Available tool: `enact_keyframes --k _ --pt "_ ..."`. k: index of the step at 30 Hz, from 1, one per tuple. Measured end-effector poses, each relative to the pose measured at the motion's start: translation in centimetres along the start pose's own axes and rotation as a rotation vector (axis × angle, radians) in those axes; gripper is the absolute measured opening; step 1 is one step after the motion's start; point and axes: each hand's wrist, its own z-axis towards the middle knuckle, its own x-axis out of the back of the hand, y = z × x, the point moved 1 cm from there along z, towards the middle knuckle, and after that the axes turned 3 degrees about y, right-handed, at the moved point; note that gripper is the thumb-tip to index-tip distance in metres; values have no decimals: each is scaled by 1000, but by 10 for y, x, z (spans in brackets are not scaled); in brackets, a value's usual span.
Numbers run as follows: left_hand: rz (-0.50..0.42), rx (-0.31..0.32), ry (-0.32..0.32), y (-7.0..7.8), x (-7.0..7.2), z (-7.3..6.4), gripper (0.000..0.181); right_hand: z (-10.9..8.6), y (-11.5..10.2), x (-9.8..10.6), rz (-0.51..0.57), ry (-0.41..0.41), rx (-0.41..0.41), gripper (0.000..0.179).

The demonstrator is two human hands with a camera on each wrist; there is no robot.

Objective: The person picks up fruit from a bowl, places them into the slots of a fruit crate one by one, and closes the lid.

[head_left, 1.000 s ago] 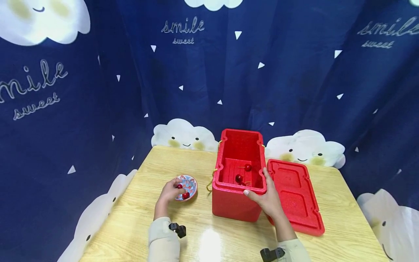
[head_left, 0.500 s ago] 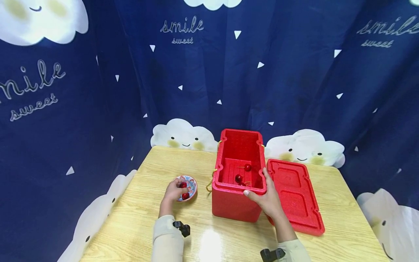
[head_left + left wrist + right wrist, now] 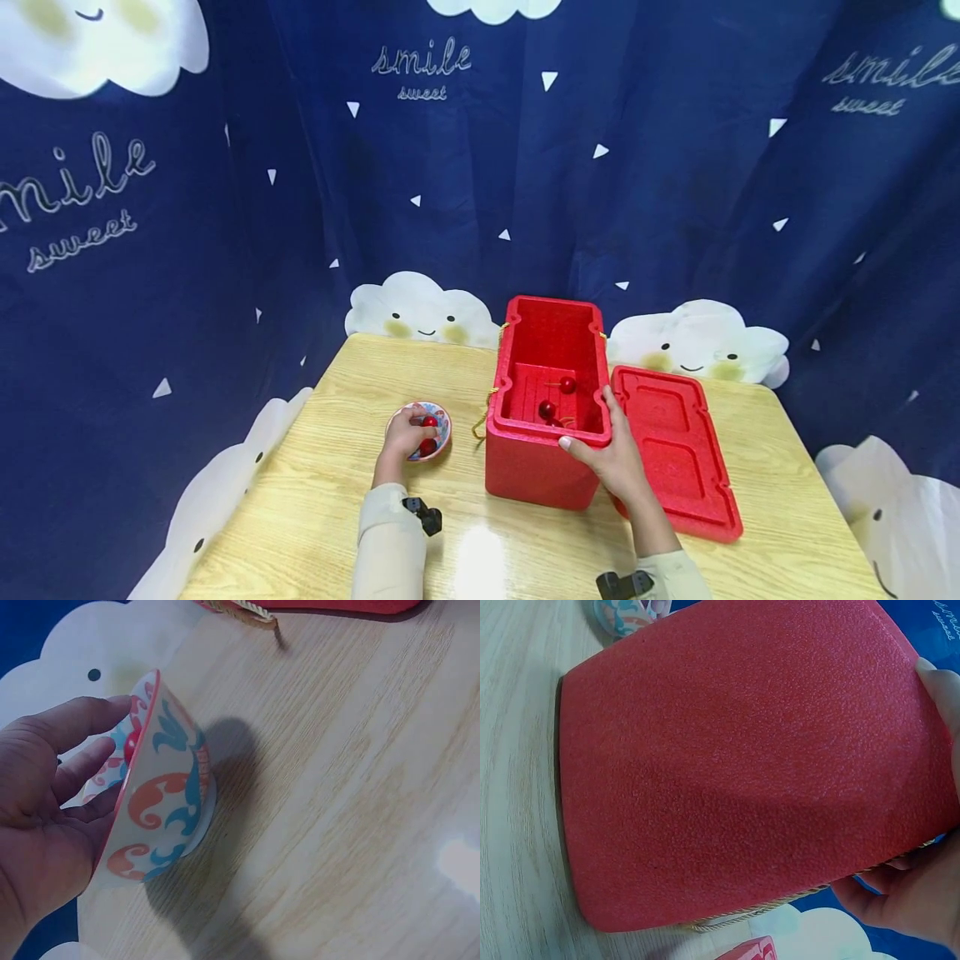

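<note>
A small patterned bowl [image 3: 443, 410] with a red rim stands on the table, left of the box. My left hand [image 3: 404, 436] reaches into it, thumb and fingers around one red cherry [image 3: 430, 422]; the left wrist view shows that cherry partly hidden by the rim. Lower in the bowl lies another cherry [image 3: 427, 447]. My right hand [image 3: 621, 458] grips the near right corner of the red box [image 3: 536, 471], thumb over the front rim, fingers along its right side. Inside the box lie a cherry [image 3: 567, 385] with a stem, a second cherry [image 3: 547, 409], and a partly hidden third.
The red lid [image 3: 678, 454] lies flat on the wooden table [image 3: 300, 500], right of the box. A yellow cord [image 3: 480, 427] hangs from the box's left side. Behind the table hangs a dark blue curtain [image 3: 450, 167] with white clouds.
My left hand has moved a little to the right inside the bowl, and the upper cherry has shifted right with it. The right hand and the box have stayed put.
</note>
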Motion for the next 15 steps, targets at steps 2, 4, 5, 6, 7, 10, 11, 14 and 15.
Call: enact_keyframes --k 2,4,5,6,7,10,11,14,15 --pt "-8 14 -3 -1 -1 1 44 0 1 0 13 -6 -4 106" --pt "-13 23 2 -2 -2 1 43 0 1 -1 21 -11 -11 106" --pt "-17 31 8 -3 -3 2 43 -1 1 -1 24 -14 -16 106" --pt "-29 34 13 -3 -3 2 43 -1 1 -1 25 -13 -18 106" --pt "-42 37 18 -3 -4 3 43 -1 1 -1 24 -12 -19 106" --pt "-79 46 32 -4 -6 5 43 -2 -1 0 14 -7 -21 106" --pt "-91 46 32 -4 -7 5 42 -2 -1 0 16 -6 -22 106" --pt "-99 39 26 -4 -7 7 42 -2 -1 0 18 -5 -19 106" --pt "-92 39 27 -4 -7 7 41 -1 -1 0 22 -7 -19 107"
